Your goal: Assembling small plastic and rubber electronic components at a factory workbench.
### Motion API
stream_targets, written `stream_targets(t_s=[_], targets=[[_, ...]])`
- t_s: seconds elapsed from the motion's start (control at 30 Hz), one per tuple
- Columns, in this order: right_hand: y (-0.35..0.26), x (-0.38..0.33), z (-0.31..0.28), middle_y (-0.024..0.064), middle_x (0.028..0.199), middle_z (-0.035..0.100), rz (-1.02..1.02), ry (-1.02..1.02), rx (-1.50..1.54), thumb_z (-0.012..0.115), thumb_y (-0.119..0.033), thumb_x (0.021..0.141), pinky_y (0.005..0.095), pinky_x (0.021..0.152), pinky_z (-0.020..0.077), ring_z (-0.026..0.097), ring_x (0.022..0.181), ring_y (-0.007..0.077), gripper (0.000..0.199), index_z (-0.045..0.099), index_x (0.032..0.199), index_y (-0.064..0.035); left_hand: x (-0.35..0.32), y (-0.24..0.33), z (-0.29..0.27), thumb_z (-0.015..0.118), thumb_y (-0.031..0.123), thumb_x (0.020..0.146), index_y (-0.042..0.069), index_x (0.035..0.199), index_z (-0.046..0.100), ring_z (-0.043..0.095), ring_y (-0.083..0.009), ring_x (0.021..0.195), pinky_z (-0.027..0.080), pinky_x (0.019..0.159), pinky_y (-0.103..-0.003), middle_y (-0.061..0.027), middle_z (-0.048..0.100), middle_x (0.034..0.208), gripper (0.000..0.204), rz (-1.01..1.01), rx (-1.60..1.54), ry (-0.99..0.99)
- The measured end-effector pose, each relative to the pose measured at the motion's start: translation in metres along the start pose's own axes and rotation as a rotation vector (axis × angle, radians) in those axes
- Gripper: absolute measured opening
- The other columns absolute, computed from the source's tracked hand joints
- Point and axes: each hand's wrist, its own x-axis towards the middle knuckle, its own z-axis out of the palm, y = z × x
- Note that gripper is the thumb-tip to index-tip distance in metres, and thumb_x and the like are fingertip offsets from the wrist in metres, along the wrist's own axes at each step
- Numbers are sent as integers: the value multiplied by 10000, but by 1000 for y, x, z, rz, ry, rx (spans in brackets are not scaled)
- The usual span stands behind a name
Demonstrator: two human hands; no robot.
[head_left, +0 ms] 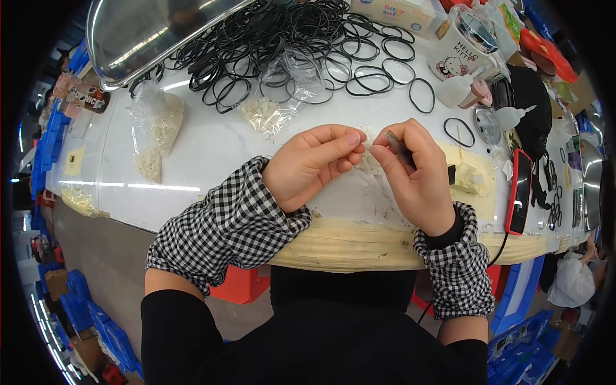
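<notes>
My left hand [312,162] is closed in a pinch, thumb against the fingertips; whatever lies between them is too small to make out. Close by on its right, my right hand [418,176] is closed too, with thumb and forefinger together. A small dark grey object [400,149] sits in the right hand's curled fingers, partly hidden, its kind unclear. Both hands are just above the white table [346,202], over a scatter of pale crumbs [375,168]. Ahead of the left hand lies an open clear plastic bag [264,115] with small cream-coloured pieces.
Black rubber rings [269,32] are heaped at the back. Another bag of cream pieces [163,125] stands left. At right are a taped yellowish block [471,178], a phone in a red case [520,192] and a white tub [463,48]. Yellowish tape covers the table's front edge [353,244].
</notes>
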Motion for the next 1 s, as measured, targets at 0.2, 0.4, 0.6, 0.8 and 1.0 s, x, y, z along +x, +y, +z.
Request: stream_targets(t_s=[0.2, 0.4, 0.6, 0.8, 1.0], targets=[[-5, -1, 3, 22, 762, 540, -19, 54, 135, 669, -19, 790, 192, 440, 306, 506, 613, 60, 104, 591, 858, -18, -5, -4, 1, 537, 170, 942, 28, 990, 603, 547, -53, 785, 465, 711, -178, -3, 595, 887, 164, -38, -62, -139], [-6, -2, 2, 13, 777, 552, -44, 68, 153, 688, 0, 767, 172, 425, 273, 546, 633, 31, 135, 607, 871, -26, -4, -2, 3, 517, 207, 954, 42, 963, 600, 518, -45, 755, 441, 696, -180, 14, 574, 846, 185, -4, -22, -181], [-9, -1, 3, 8, 764, 550, -72, 80, 116, 703, 6, 744, 183, 430, 274, 491, 586, 35, 168, 615, 876, -48, -8, 1, 8, 516, 210, 954, 51, 945, 598, 511, -45, 744, 437, 696, -184, 18, 569, 821, 178, -18, -17, -107], [-6, -2, 2, 7, 724, 511, -99, 80, 53, 700, 12, 739, 204, 439, 286, 402, 539, 58, 172, 597, 862, -48, -6, -2, 7, 519, 207, 953, 51, 936, 595, 507, -52, 738, 433, 687, -187, 20, 564, 810, 175, -2, -3, -129], [-6, -3, 7, 7, 712, 490, -87, 82, 107, 694, 6, 751, 199, 438, 287, 406, 542, 53, 153, 584, 849, -36, -9, -2, 7, 469, 277, 974, 58, 947, 545, 451, -61, 766, 395, 696, -195, 24, 528, 852, 233, 17, 47, -164]])
